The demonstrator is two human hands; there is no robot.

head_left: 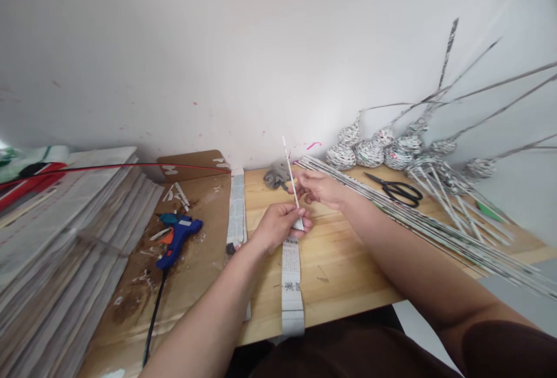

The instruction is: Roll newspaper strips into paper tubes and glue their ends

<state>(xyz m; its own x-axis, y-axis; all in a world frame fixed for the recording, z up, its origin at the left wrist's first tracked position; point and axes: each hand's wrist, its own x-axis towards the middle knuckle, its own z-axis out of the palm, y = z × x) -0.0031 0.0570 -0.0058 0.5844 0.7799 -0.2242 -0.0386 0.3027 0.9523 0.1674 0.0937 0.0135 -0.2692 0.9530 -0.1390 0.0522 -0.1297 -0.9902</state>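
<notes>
A thin white stick (290, 175) is standing tilted, its top leaning away to the left, its lower end sitting at the near corner of a newspaper strip (291, 279). The strip, printed with grey text, is lying flat along the wooden counter (343, 267), its near end hanging over the edge.

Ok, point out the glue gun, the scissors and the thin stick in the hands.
glue gun (178, 240), head view, on its blue body.
scissors (402, 192), head view, on the black handles.
thin stick (289, 163), head view, on the bare shaft above the right hand (319, 187); the left hand (278, 224) pinches its lower end.
</notes>
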